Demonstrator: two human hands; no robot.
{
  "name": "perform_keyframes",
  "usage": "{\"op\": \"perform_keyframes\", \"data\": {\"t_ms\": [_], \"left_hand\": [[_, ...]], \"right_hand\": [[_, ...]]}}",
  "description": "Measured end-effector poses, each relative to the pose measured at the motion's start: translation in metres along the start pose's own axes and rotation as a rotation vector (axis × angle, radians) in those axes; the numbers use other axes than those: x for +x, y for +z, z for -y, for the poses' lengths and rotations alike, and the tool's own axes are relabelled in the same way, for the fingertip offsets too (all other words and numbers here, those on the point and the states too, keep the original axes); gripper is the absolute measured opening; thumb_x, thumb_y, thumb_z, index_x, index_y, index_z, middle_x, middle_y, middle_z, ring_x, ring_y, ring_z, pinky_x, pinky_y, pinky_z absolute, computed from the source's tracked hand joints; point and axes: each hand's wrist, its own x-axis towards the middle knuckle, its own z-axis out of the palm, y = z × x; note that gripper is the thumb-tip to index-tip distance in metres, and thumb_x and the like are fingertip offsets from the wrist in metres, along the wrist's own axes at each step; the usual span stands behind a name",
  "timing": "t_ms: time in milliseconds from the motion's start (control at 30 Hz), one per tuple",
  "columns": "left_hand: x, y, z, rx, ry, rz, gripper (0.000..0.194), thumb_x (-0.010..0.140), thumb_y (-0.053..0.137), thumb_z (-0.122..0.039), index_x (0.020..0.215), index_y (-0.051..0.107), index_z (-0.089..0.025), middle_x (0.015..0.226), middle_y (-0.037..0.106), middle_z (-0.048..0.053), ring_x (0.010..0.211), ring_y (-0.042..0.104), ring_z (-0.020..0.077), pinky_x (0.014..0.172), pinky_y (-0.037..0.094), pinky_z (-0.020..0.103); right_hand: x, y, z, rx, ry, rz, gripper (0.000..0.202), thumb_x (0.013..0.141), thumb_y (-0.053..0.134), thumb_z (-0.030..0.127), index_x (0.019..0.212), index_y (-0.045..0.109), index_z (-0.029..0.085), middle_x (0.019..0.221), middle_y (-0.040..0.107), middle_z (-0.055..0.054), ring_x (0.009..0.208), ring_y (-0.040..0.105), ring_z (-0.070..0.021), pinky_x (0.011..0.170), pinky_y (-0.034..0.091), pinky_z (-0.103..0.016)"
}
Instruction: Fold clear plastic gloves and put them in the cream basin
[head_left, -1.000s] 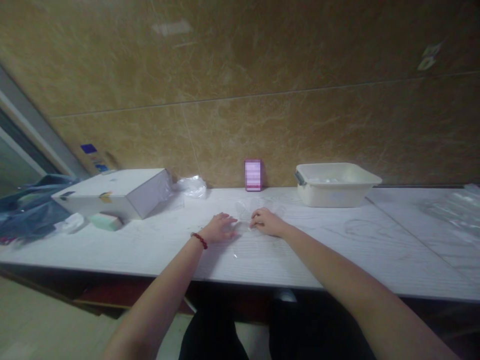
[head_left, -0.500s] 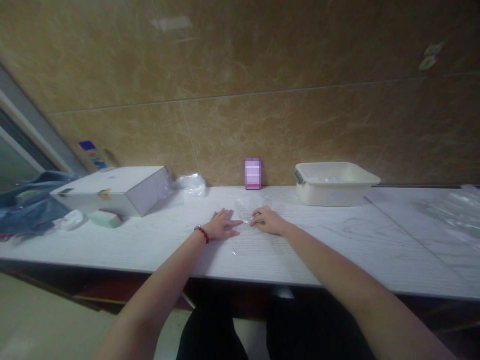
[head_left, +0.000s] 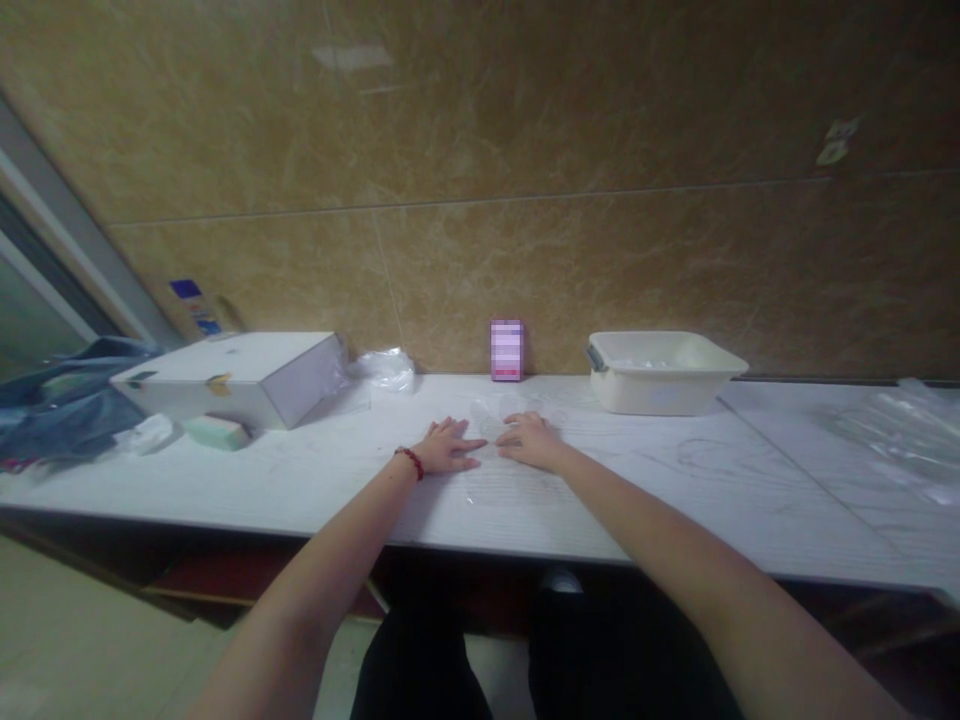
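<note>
Film [head_left: 487, 412] is lying on the white table [head_left: 315, 485] between the left hand [head_left: 442, 448], spread and grasping nothing, and the right hand [head_left: 531, 442], bent, whether pinching or not I cannot tell. I'm judging that uneven pressing could be creasing it. Its edges are blending into the table; contents of the far-right tub [head_left: 652, 397] are looking indistinct.

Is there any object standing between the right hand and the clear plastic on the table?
Nothing visible stands between them: the clear plastic lies right by the right hand. The cream plastic tub stands apart, farther to the right.
</note>
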Motion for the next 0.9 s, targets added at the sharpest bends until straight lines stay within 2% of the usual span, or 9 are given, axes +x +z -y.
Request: {"op": "perform_keyframes", "data": {"t_ms": [100, 233, 500, 633, 767, 833, 900], "left_hand": [[-0.001, -0.001, -0.001, 0.002, -0.009, 0.010, 0.053, 0.066, 0.040, -0.063, 0.114, 0.040, -0.041, 0.134, 0.021, 0.001, 0.122, 0.009, 0.0303, 0.092, 0.006, 0.053], [-0.002, 0.000, 0.002, 0.014, 0.006, 0.013, 0.055, 0.065, 0.038, -0.064, 0.116, 0.038, -0.041, 0.135, 0.020, 0.002, 0.122, 0.009, 0.0310, 0.092, 0.006, 0.053], [-0.005, -0.003, 0.005, 0.008, -0.005, 0.011, 0.061, 0.061, 0.044, -0.064, 0.117, 0.037, -0.040, 0.134, 0.021, 0.002, 0.122, 0.011, 0.0296, 0.093, 0.007, 0.051], [-0.006, -0.007, 0.007, -0.015, 0.022, -0.033, 0.064, 0.063, 0.048, -0.059, 0.120, 0.034, -0.035, 0.132, 0.027, 0.003, 0.121, 0.016, 0.0266, 0.095, 0.011, 0.046], [0.000, -0.011, 0.011, -0.028, 0.096, -0.115, 0.047, 0.074, 0.042, -0.046, 0.117, 0.042, -0.028, 0.126, 0.038, 0.004, 0.119, 0.025, 0.0217, 0.098, 0.014, 0.037], [0.005, -0.013, 0.009, -0.024, 0.146, -0.156, 0.037, 0.077, 0.041, -0.038, 0.110, 0.050, -0.025, 0.118, 0.047, 0.004, 0.115, 0.031, 0.0194, 0.097, 0.019, 0.033], [0.011, -0.016, 0.002, -0.023, 0.173, -0.212, 0.028, 0.077, 0.041, -0.032, 0.097, 0.059, -0.022, 0.111, 0.052, 0.005, 0.108, 0.041, 0.0170, 0.094, 0.026, 0.029]], "right_hand": [[-0.002, 0.002, -0.006, 0.013, 0.115, 0.039, 0.033, 0.063, 0.053, 0.053, 0.089, 0.062, 0.034, 0.116, 0.042, -0.002, 0.105, 0.030, -0.0268, 0.083, 0.025, -0.046], [-0.004, 0.000, -0.017, 0.026, 0.183, 0.040, 0.034, 0.061, 0.053, 0.055, 0.088, 0.061, 0.037, 0.117, 0.042, -0.001, 0.106, 0.029, -0.0277, 0.083, 0.022, -0.049], [-0.004, 0.002, -0.025, 0.004, 0.194, 0.021, 0.034, 0.060, 0.053, 0.057, 0.087, 0.061, 0.038, 0.115, 0.043, 0.000, 0.105, 0.032, -0.0275, 0.083, 0.023, -0.048], [-0.006, -0.001, -0.023, 0.004, 0.159, 0.020, 0.035, 0.060, 0.054, 0.055, 0.087, 0.062, 0.034, 0.116, 0.043, -0.002, 0.106, 0.033, -0.0276, 0.083, 0.024, -0.048], [-0.003, -0.012, -0.031, 0.026, 0.113, -0.089, 0.028, 0.068, 0.052, 0.044, 0.090, 0.061, 0.029, 0.107, 0.051, -0.003, 0.100, 0.042, -0.0213, 0.084, 0.030, -0.039], [-0.002, -0.021, -0.042, 0.003, 0.156, -0.161, 0.025, 0.073, 0.048, 0.035, 0.091, 0.061, 0.025, 0.098, 0.057, -0.004, 0.093, 0.047, -0.0173, 0.083, 0.032, -0.033], [-0.002, -0.029, -0.057, -0.043, 0.263, -0.215, 0.025, 0.074, 0.044, 0.028, 0.092, 0.060, 0.020, 0.092, 0.059, -0.005, 0.089, 0.050, -0.0161, 0.081, 0.034, -0.029]]}}
